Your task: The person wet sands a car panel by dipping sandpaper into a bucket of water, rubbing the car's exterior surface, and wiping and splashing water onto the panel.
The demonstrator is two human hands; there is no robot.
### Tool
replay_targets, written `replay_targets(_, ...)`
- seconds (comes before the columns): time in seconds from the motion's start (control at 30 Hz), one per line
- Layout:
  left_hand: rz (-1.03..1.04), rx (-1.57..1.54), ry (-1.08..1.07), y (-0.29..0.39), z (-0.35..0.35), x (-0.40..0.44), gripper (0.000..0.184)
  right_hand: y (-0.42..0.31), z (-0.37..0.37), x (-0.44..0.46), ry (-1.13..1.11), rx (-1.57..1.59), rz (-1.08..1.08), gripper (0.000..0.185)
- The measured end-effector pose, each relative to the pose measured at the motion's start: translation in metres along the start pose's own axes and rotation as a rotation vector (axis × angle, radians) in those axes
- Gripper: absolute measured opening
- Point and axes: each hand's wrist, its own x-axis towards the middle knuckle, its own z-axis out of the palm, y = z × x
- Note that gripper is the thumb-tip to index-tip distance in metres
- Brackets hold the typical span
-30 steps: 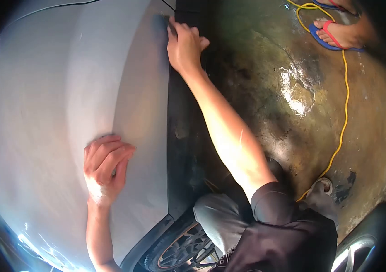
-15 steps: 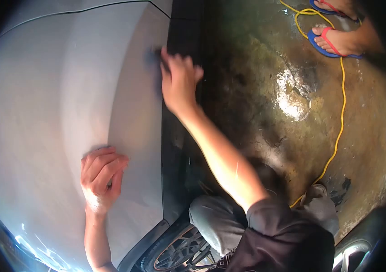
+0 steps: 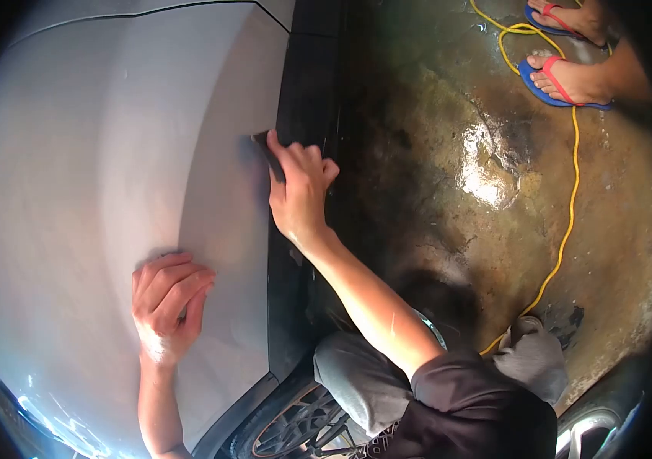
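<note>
A pale silver-grey car body panel (image 3: 66,176) fills the left side of the view. My right hand (image 3: 301,183) is closed on a thin dark pad (image 3: 272,157), which rests against the panel close to its right edge. Whether this pad is sandpaper, a sponge or a cloth I cannot tell. Lower on the panel, my left hand (image 3: 171,302) lies with bent fingers and the thumb drawn in to them. Its fingertips touch the surface, and anything under them is hidden.
Dark trim (image 3: 299,229) borders the panel, with a spoked car wheel (image 3: 295,428) below. A yellow cable (image 3: 574,191) snakes over the wet, stained floor (image 3: 433,168). Another person's sandalled foot (image 3: 571,80) stands at the upper right. A second wheel (image 3: 594,432) shows at lower right.
My right hand has slid down along the panel edge toward me with the dark pad, and is less blurred. My left hand has stayed at nearly the same spot.
</note>
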Motion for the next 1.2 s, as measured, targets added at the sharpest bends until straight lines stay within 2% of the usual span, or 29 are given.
replay_targets(0.1,0.016,0.001,-0.007,-0.002,0.000,0.003,0.024,0.020,0.011,0.095,0.301,-0.042,-0.143,0.051)
replay_targets(0.13,0.012,-0.001,-0.011,-0.001,0.000,0.002,0.024,0.024,0.007,0.126,0.296,-0.117,-0.098,0.034)
replay_targets(0.17,0.002,-0.003,-0.015,-0.002,0.000,-0.001,0.024,0.024,0.001,0.143,0.230,-0.071,-0.044,0.037)
replay_targets(0.3,0.004,-0.006,-0.003,-0.003,0.000,0.001,0.023,0.009,0.007,0.057,0.233,-0.064,-0.067,0.045)
replay_targets(0.33,0.010,-0.008,-0.002,-0.003,0.001,0.000,0.025,-0.005,-0.004,0.027,0.067,-0.063,0.022,0.050)
replay_targets(0.4,0.003,-0.006,0.006,-0.001,0.002,-0.003,0.024,0.003,0.002,0.013,0.036,-0.005,-0.023,0.060)
replay_targets(0.5,0.007,-0.001,-0.002,-0.003,0.000,0.001,0.023,0.023,0.012,0.111,0.306,-0.080,-0.118,0.045)
replay_targets(0.53,-0.002,-0.010,-0.011,-0.001,0.001,-0.001,0.022,0.030,0.008,0.143,0.257,-0.100,-0.091,0.047)
replay_targets(0.6,-0.014,-0.010,-0.017,0.000,0.001,-0.001,0.022,0.026,0.004,0.137,0.227,-0.113,-0.096,0.051)
replay_targets(0.67,-0.005,-0.007,-0.016,-0.001,-0.002,0.003,0.023,0.012,0.006,0.081,0.204,-0.084,-0.075,0.058)
replay_targets(0.73,0.006,-0.013,-0.012,-0.002,0.000,0.001,0.025,0.000,0.002,0.022,0.048,-0.039,0.012,0.070)
replay_targets(0.8,0.005,-0.011,0.005,0.000,0.002,0.000,0.025,0.000,0.002,0.028,0.156,-0.018,-0.030,0.045)
replay_targets(0.9,0.025,-0.007,-0.008,-0.004,0.000,0.004,0.025,0.028,0.012,0.131,0.375,-0.056,-0.114,0.026)
replay_targets(0.93,0.026,-0.013,-0.011,-0.003,0.000,0.002,0.025,0.027,0.003,0.151,0.262,-0.042,-0.013,0.028)
replay_targets(1.0,0.013,-0.010,-0.007,-0.002,0.002,0.001,0.025,0.023,0.009,0.129,0.290,-0.094,-0.061,0.032)
replay_targets(1.07,0.022,-0.001,-0.009,-0.003,0.000,0.003,0.025,0.009,0.008,0.066,0.239,-0.037,-0.052,0.040)
replay_targets(1.13,0.012,-0.013,-0.007,-0.001,0.001,0.003,0.024,-0.003,-0.002,0.013,0.027,-0.018,0.041,0.046)
replay_targets(1.2,0.013,-0.010,0.010,0.000,0.002,0.002,0.024,0.004,0.001,0.032,0.013,-0.010,0.033,0.042)
